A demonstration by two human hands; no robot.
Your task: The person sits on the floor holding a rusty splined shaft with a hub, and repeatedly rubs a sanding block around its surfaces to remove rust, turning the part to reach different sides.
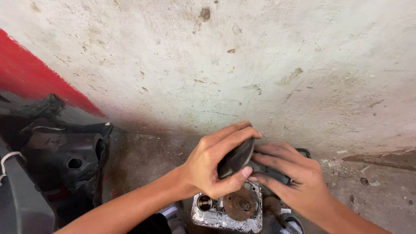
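Both your hands are on the dark tool, low against the wall.
Your left hand (214, 162) is wrapped around the dark tool (237, 157), and your right hand (288, 173) pinches its other end, above the rusty metal part (229, 210) on the floor (143, 156); that part looks still unopened.

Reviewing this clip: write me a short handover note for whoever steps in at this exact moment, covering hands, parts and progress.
Left hand: closed around a dark, smooth, rounded oblong piece.
Right hand: fingers wrapped on a dark grey bar-shaped part next to it.
Both are held just above a corroded silver metal block with a rusty brown disc and a round bore, on the dirty concrete floor by the wall. Black plastic panels lie left.
Done: both pieces gripped. Whether they are joined is hidden; the rusty block looks untouched.
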